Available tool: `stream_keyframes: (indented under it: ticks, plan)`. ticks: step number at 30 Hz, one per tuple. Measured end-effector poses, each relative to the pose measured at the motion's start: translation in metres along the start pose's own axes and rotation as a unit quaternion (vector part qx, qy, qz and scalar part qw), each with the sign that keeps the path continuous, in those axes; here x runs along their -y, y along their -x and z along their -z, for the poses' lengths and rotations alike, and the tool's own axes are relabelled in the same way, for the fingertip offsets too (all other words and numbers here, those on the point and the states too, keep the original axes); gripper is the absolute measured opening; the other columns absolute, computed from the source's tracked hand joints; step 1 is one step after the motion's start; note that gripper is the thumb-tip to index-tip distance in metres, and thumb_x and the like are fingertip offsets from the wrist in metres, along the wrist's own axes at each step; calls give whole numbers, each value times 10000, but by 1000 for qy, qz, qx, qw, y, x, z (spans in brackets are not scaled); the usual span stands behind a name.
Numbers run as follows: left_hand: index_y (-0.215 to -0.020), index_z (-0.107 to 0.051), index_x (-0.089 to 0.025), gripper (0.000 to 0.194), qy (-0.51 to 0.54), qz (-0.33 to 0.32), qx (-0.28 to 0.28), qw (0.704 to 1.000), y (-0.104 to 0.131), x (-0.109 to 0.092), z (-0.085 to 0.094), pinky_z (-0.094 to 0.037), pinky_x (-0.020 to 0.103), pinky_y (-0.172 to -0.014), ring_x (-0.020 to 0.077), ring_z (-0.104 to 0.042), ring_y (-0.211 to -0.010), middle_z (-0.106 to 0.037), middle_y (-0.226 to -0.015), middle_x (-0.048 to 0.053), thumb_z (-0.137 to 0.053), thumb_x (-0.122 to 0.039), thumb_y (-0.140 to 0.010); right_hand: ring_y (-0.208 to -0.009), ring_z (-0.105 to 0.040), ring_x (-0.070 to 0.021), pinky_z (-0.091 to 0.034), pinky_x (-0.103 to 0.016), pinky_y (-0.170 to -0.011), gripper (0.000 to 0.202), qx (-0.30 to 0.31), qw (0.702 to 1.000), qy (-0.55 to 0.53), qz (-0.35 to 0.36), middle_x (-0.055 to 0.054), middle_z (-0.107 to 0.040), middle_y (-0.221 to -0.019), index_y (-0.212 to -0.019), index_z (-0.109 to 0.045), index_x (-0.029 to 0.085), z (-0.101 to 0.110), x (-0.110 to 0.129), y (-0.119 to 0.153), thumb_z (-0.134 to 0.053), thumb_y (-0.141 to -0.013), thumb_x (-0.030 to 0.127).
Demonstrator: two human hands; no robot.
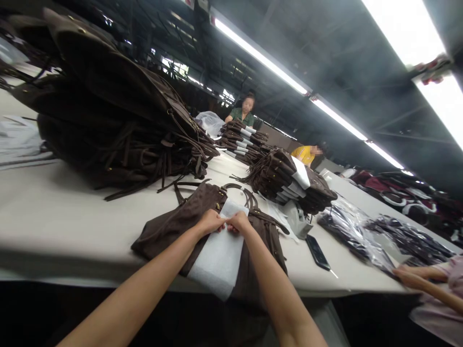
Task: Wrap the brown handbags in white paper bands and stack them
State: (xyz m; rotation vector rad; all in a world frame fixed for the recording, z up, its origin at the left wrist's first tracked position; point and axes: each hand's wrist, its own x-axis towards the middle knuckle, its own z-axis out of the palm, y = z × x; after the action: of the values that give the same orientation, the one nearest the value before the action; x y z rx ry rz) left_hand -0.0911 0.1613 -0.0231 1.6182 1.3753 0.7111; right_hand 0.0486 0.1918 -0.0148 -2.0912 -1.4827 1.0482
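A dark brown handbag point(159, 231) lies across the front edge of the table, its straps and brass-coloured fittings toward the far side. Around its middle runs a white paper band point(217, 262), whose lower end hangs past the table edge. My left hand point(211, 221) and my right hand point(238, 221) meet on top of the band, thumbs side by side. Both have their fingers curled closed, pinching the paper near its upper part. The fingertips are partly hidden beneath the hands.
A tall heap of brown bags point(119, 111) stands at left. Banded bags point(278, 173) are stacked beyond, near a grey tape dispenser point(297, 218) and a phone point(318, 252). At right, another person's hands point(410, 277) touch plastic-wrapped bags point(356, 236). Two people are farther back.
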Motion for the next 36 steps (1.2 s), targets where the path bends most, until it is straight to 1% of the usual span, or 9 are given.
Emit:
stream_keyframes:
  ticks: [5,9,13,15,17,23,31,34,36]
  plan:
    - [-734,-614,-123,363,4,9,5,1000,1,0,0,-514,278,-652,112,-591,-613,-607,-653,-17,-587,-447,-895,-300,-387,-70,-270,-178,-324,253,31,998,40,27,39,-522,-409,-615,-529,153,0,-6,16,-699,-794,208]
    - [-724,-609,-122,360,5,9,-2,1000,3,-2,2,-511,274,-642,108,-581,-604,-599,-649,-22,-590,-439,-895,-368,-516,-125,-348,-192,-366,167,-11,995,43,93,15,-576,-453,-703,-554,171,-1,-14,44,-654,-813,248]
    - [-695,-601,-127,382,22,9,-13,1000,4,-3,1,-508,273,-634,102,-565,-556,-577,-594,-35,-583,-451,-897,-762,-688,-169,-524,-251,-724,150,-151,955,67,245,-50,-717,-853,-942,-615,183,-4,-32,69,-512,-912,289]
    - [-680,-596,-128,390,32,9,-20,999,3,-2,0,-509,275,-644,104,-572,-564,-576,-589,-34,-579,-450,-899,-1073,-635,-202,-459,-311,-969,266,-183,914,130,338,-94,-677,-1143,-1131,-619,168,-6,-40,73,-464,-932,251]
    - [-665,-589,-130,391,39,10,-26,999,1,0,-1,-509,276,-652,108,-581,-586,-581,-596,-30,-580,-443,-900,-1309,-464,-214,-313,-371,-1128,393,-137,893,202,378,-109,-552,-1360,-1315,-539,133,-9,-44,73,-401,-962,238]
    - [-589,-576,-144,367,52,1,-37,998,-5,9,-2,-489,286,-685,121,-588,-607,-584,-564,-27,-613,-380,-867,-1440,-232,-201,-101,-431,-1203,507,-22,897,267,351,-85,-322,-1524,-1460,-375,118,-11,-42,77,-288,-1017,348]
    - [-399,-569,-165,361,87,-41,-50,994,-2,7,0,-432,266,-677,167,-610,-651,-674,-607,76,-537,-376,-691,-1310,-463,-165,-296,-278,-1138,418,-31,906,156,393,-52,-540,-1381,-1307,-584,173,15,-51,113,-402,-985,368]
    - [-413,-582,-166,370,85,-42,-44,995,-1,6,1,-421,265,-682,170,-603,-677,-690,-649,86,-541,-421,-679,-1429,-264,-188,-182,-347,-1192,527,-86,895,183,398,-76,-312,-1533,-1438,-420,130,27,-52,105,-400,-985,399]
    - [-421,-589,-163,373,75,-34,-43,996,-1,4,2,-403,265,-655,161,-580,-646,-688,-649,81,-557,-438,-672,-1465,-135,-206,-95,-421,-1204,603,-70,893,227,382,-90,-171,-1573,-1495,-292,110,29,-55,92,-369,-991,432]
